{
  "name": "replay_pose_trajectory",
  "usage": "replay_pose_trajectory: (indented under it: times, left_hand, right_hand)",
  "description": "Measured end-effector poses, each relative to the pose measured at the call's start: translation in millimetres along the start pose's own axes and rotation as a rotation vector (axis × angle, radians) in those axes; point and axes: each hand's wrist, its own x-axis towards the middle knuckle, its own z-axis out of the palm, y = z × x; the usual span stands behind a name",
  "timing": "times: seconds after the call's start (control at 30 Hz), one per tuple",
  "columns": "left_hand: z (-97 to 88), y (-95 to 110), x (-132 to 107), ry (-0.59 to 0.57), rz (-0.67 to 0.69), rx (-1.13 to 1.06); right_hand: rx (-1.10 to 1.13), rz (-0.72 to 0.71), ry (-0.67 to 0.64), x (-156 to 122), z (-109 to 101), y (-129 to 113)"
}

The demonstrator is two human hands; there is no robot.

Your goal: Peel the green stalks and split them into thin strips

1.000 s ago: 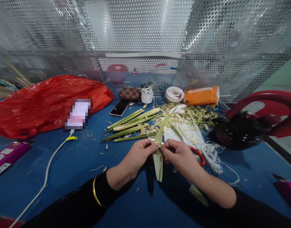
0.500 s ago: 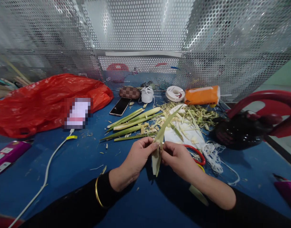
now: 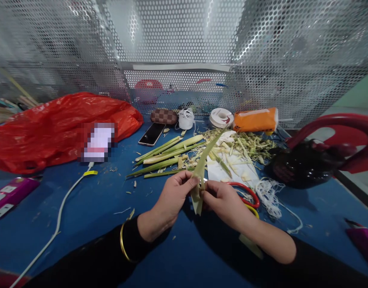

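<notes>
My left hand (image 3: 173, 196) pinches the lower part of a long pale green husk leaf (image 3: 206, 158) between thumb and fingers. On the other side of that leaf, my right hand (image 3: 227, 200) is closed with its fingertips against it. The leaf's narrow tip points up and away, and its broad cut end hangs below the hands. Behind my right hand lie a red loop handle (image 3: 256, 197) and a yellow loop (image 3: 252, 210), partly hidden. Beyond my hands, several green husk stalks (image 3: 162, 162) lie side by side.
A shredded husk pile (image 3: 252, 146) and white paper (image 3: 215, 172) lie behind my hands. White string (image 3: 269, 198) is tangled near a glossy black vessel (image 3: 304, 164). A phone (image 3: 152, 135), a string ball (image 3: 186, 119) and a spool (image 3: 221, 118) sit farther back. Left, a red bag (image 3: 60, 128).
The leaf has shifted slightly, with its lower end now a little higher and its tip more to the left. Both hands keep nearly the same place and grip.
</notes>
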Motion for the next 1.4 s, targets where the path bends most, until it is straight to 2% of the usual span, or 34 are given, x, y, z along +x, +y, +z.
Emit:
replay_pose_trajectory:
  times: [0.1, 0.4, 0.63, 0.73, 0.83, 0.93, 1.1, 1.27, 1.4]
  left_hand:
    - [0.6, 3, 0, -0.005, 0.004, -0.028]
    - [1.8, 5, 0, -0.011, -0.059, -0.056]
    - [2.5, 7, 0, -0.012, -0.120, -0.032]
    - [2.2, 8, 0, 0.017, -0.131, 0.006]
    - [1.9, 6, -1, 0.026, -0.102, 0.049]
    - [2.4, 2, -2, -0.001, -0.069, 0.110]
    - [4.2, -1, -5, -0.057, -0.027, 0.223]
    - [2.3, 0, -4, 0.007, 0.112, 0.404]
    - [-0.1, -2, -3, 0.021, 0.108, 0.449]
  right_hand:
    - [-0.083, -0.023, 0.055, 2, -3, 1]
    - [-0.241, -0.082, 0.092, 0, -4, -1]
    - [-0.334, -0.041, 0.117, 3, -15, -6]
    - [-0.226, -0.064, 0.066, 4, -17, -7]
    - [0.119, -0.080, 0.016, 4, -16, -11]
    - [0.373, -0.044, 0.068, 5, -14, -12]
    - [0.335, -0.047, 0.168, 7, -14, -10]
    - [0.206, -0.043, 0.080, 4, -14, -10]
    - [0.131, -0.082, 0.039, 4, -14, -8]
